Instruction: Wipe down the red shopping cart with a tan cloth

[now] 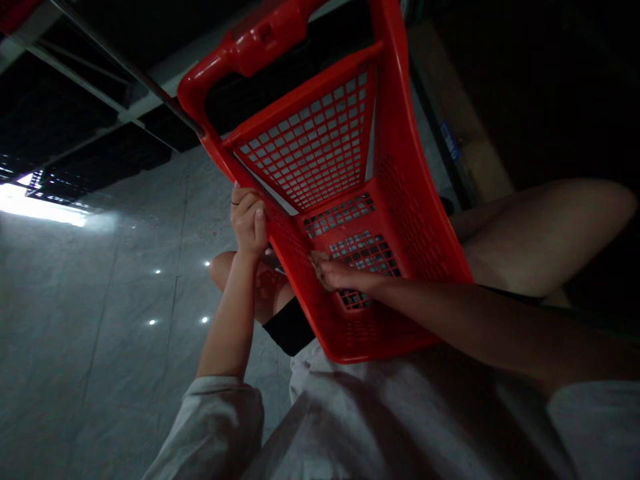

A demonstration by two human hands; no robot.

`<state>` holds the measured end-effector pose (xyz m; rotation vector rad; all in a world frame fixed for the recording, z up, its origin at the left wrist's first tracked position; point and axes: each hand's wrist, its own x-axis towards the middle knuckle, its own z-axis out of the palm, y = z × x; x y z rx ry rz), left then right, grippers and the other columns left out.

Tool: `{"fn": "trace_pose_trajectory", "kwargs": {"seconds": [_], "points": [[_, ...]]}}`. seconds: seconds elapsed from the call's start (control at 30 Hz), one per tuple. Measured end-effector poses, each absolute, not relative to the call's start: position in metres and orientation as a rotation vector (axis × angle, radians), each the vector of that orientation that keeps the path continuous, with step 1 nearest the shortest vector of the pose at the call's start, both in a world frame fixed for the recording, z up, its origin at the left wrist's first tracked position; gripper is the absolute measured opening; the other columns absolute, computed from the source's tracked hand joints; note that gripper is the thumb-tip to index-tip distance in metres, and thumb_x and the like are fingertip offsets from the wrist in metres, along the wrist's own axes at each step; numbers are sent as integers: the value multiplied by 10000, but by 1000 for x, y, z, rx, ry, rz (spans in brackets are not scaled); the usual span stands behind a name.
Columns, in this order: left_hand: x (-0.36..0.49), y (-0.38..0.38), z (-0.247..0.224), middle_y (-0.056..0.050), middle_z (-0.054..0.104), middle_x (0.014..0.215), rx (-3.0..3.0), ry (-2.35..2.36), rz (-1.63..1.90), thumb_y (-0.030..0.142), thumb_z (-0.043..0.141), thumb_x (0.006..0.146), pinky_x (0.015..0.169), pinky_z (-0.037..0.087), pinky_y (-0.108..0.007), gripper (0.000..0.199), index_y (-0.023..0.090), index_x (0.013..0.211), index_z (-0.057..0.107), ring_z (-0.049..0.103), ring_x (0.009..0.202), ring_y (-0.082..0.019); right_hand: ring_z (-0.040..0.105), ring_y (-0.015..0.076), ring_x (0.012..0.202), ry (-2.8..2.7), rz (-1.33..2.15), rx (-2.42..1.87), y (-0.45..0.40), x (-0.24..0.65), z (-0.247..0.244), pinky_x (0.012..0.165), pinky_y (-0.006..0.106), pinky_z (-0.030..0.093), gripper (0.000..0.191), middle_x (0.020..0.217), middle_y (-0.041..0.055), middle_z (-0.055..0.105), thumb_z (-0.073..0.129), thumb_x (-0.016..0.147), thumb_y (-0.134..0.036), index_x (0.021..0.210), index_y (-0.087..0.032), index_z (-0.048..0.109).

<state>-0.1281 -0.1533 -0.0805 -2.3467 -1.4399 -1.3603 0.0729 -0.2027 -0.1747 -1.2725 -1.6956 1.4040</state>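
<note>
Clamps the left rim of a large red basket (425,180) in the left grip (249,221), with fingers closed over the edge and a thin dark band around one finger. Reaches down inside with the right grip (337,275), clenched on a crumpled brown cloth (319,267), close to the left inner wall, low in the basket. Cannot tell from here exactly how much of the cloth meets the plastic. Holds the basket at a tilt between the bent bare legs (540,233), near end close to the grey shirt (360,413). Crosses the right rim with the right forearm (450,313), hiding part of the wall and some of the basket's latticed bottom (373,257). Past that, at the far end, note a slatted panel (320,137), and beyond it a thick red handle (267,37). At upper left, see a thin metal rod (125,63), slanting down to the basket's corner; cannot tell whether touching. Behind the rod, make out dark racking (60,113), too dim for detail. To the left, see grey floor (90,333) with small light reflections and a bright patch (43,205). To the upper right, find a brown board (465,100) beside a blue label (450,141), just beyond the basket.
</note>
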Motion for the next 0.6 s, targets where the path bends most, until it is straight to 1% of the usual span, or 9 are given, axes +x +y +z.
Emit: {"fn": "trace_pose_trajectory", "kwargs": {"seconds": [0.07,0.1,0.13,0.17,0.27,0.33,0.43,0.53,0.6], "points": [[-128,-154,-79,-37,553,735,-2344,-1461,-1342,568,307,1041,1162,390,-559,568,235,632,519,620,981,-251,692,196,984,-1730,1515,-1284,-192,67,-162,845,398,614,298,1168,76,696,643,986,-347,1223,-167,643],[-127,-155,-79,-39,564,746,-2343,-1464,-1338,568,307,1042,1165,391,-557,567,235,636,522,620,987,-251,699,185,921,-1748,1570,-1246,-186,64,-153,793,366,618,237,1085,52,714,653,974,-294,1180,-177,649],[-127,-155,-79,-41,575,758,-2341,-1465,-1333,565,302,1044,1165,394,-555,566,235,642,524,619,992,-249,696,164,872,-1744,1613,-1176,-180,61,-142,770,329,614,197,1028,29,716,635,970,-246,1154,-175,648],[-127,-154,-79,-41,582,765,-2332,-1466,-1327,560,296,1047,1161,402,-552,563,235,648,526,620,991,-247,694,153,862,-1709,1639,-1077,-177,59,-129,768,305,608,190,1006,13,716,621,959,-204,1148,-189,638],[-127,-151,-82,-29,587,755,-2285,-1489,-1302,553,311,1051,1123,446,-518,542,241,664,527,624,953,-228,676,148,998,-1543,1650,-722,-180,58,-96,896,294,576,271,1112,5,698,588,934,-172,1199,-225,582],[-128,-148,-83,-21,584,734,-2258,-1517,-1291,559,319,1052,1106,461,-499,544,245,648,506,625,920,-219,656,148,1040,-1509,1650,-609,-192,63,-84,952,300,550,271,1125,8,691,554,928,-163,1189,-235,564],[-129,-147,-83,-18,582,718,-2258,-1532,-1281,568,317,1052,1094,463,-488,556,244,628,471,628,902,-216,654,147,1025,-1607,1659,-624,-210,70,-86,968,315,537,285,1107,9,694,521,927,-145,1190,-251,549],[-130,-149,-81,-27,590,741,-2292,-1499,-1268,576,294,1051,1112,442,-516,559,242,649,493,640,944,-232,676,141,1030,-1777,1658,-778,-215,74,-103,948,310,545,339,1180,39,702,439,987,-168,1315,-247,478],[-130,-152,-80,-37,590,756,-2313,-1504,-1247,590,260,1050,1143,411,-548,582,239,654,504,645,988,-246,694,154,1016,-1898,1666,-873,-215,79,-118,923,309,550,363,1187,74,717,442,1004,-188,1366,-217,456]]}}
